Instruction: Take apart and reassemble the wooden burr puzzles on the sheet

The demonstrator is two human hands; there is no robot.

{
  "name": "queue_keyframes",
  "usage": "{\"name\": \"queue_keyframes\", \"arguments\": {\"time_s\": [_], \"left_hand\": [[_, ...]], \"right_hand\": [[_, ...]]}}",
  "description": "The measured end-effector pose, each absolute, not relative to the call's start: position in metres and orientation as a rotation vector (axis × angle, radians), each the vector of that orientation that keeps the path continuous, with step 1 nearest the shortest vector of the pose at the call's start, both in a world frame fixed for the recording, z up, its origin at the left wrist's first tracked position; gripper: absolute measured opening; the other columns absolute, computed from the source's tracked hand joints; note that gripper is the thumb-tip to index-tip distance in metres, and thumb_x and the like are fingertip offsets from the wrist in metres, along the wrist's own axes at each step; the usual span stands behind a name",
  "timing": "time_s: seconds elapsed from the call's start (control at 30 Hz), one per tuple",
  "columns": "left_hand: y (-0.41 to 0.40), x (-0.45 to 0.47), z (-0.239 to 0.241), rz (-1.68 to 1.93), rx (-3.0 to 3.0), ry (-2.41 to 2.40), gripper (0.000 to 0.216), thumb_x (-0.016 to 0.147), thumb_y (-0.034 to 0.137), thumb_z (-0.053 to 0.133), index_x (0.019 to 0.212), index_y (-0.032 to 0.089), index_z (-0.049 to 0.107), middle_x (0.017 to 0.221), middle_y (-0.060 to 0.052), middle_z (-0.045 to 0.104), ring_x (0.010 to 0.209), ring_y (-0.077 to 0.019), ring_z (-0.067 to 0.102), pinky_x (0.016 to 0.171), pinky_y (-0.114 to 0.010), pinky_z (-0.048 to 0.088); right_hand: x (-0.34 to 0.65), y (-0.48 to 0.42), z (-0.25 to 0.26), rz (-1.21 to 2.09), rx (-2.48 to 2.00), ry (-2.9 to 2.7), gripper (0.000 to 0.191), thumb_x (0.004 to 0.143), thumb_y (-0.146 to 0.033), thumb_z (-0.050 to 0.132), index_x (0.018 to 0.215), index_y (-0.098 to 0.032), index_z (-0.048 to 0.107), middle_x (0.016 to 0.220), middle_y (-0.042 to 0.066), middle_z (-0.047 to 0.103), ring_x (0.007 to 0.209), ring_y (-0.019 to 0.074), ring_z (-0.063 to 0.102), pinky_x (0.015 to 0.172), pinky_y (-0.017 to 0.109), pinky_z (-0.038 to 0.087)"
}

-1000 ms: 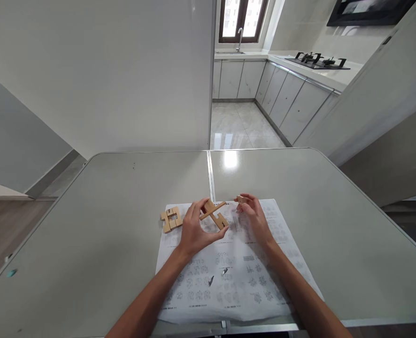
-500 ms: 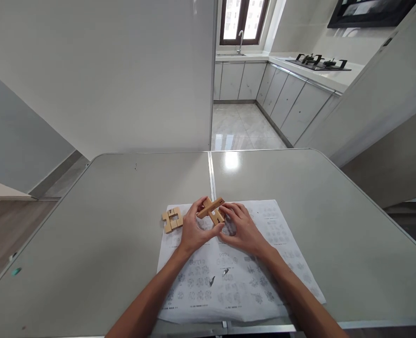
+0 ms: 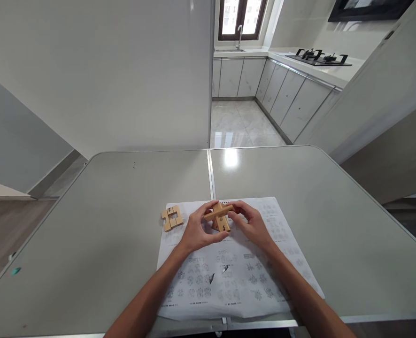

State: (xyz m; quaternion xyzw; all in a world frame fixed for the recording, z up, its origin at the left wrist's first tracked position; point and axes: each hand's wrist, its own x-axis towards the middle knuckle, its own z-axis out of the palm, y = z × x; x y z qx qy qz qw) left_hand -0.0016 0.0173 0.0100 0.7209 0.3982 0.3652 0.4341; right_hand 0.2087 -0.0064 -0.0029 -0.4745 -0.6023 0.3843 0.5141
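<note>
Between my hands is a partly joined wooden interlocking puzzle (image 3: 219, 216), made of notched bars that cross each other, with a dark mark on one bar's end. My left hand (image 3: 198, 231) grips it from the left, thumb at the near end and fingers at the far end. My right hand (image 3: 252, 224) has its fingertips closed on the right end of the crossing bar. More notched wooden puzzle pieces (image 3: 167, 220) lie together left of my left hand, framing a small gap. Under everything is a printed paper sheet (image 3: 236, 291) with many small diagrams.
A grey folding table (image 3: 88, 244) with a metal centre seam carries the sheet. A small green bit (image 3: 16, 271) sits near its left edge. Beyond the table are a white wall panel (image 3: 123, 80) and a kitchen counter with a gas stove (image 3: 319, 57).
The held puzzle has moved slightly right and turned, bringing the marked bar's end nearer me. My right fingers have shifted onto the crossing bar's end. The loose pieces stay put.
</note>
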Motion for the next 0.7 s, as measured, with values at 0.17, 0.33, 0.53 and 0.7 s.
{"name": "queue_keyframes", "arguments": {"time_s": [0.17, 0.33, 0.53, 0.7], "left_hand": [[0.0174, -0.0019, 0.0123, 0.86, 1.78, 0.939, 0.086, 0.068, 0.043, 0.093, 0.143, 0.024, 0.056, 0.127, -0.01, 0.071, 0.114, -0.0295, 0.069, 0.099, -0.042, 0.057], [0.017, -0.0008, 0.0129, 0.837, 1.787, 0.871, 0.083, 0.067, 0.043, 0.095, 0.138, 0.025, 0.057, 0.133, -0.011, 0.069, 0.117, -0.0308, 0.068, 0.099, -0.042, 0.056], [0.0191, 0.0001, 0.0125, 0.835, 1.834, 0.791, 0.09, 0.063, 0.045, 0.099, 0.141, 0.027, 0.058, 0.141, -0.012, 0.063, 0.127, -0.0337, 0.062, 0.106, -0.047, 0.054], [0.0223, -0.0001, 0.0123, 0.847, 1.908, 0.719, 0.097, 0.058, 0.048, 0.102, 0.142, 0.03, 0.057, 0.149, -0.012, 0.054, 0.14, -0.0364, 0.052, 0.118, -0.053, 0.045]], "right_hand": [[0.2033, -0.01, 0.0019, 0.907, -1.133, -1.462, 0.016, 0.104, -0.035, 0.061, 0.099, -0.024, 0.071, 0.091, 0.002, 0.073, 0.08, 0.0204, 0.067, 0.078, 0.035, 0.055], [0.2029, -0.0107, -0.0006, 0.782, -1.19, -1.474, 0.014, 0.103, -0.032, 0.061, 0.097, -0.024, 0.071, 0.087, 0.002, 0.071, 0.078, 0.0197, 0.064, 0.075, 0.033, 0.052], [0.202, -0.0105, -0.0042, 0.65, -1.23, -1.45, 0.011, 0.103, -0.03, 0.062, 0.098, -0.024, 0.07, 0.089, 0.002, 0.073, 0.079, 0.0204, 0.066, 0.075, 0.035, 0.053], [0.199, -0.0115, -0.0044, 0.577, -1.249, -1.448, 0.01, 0.103, -0.029, 0.061, 0.1, -0.024, 0.07, 0.09, 0.003, 0.073, 0.078, 0.0205, 0.065, 0.073, 0.035, 0.053]]}}
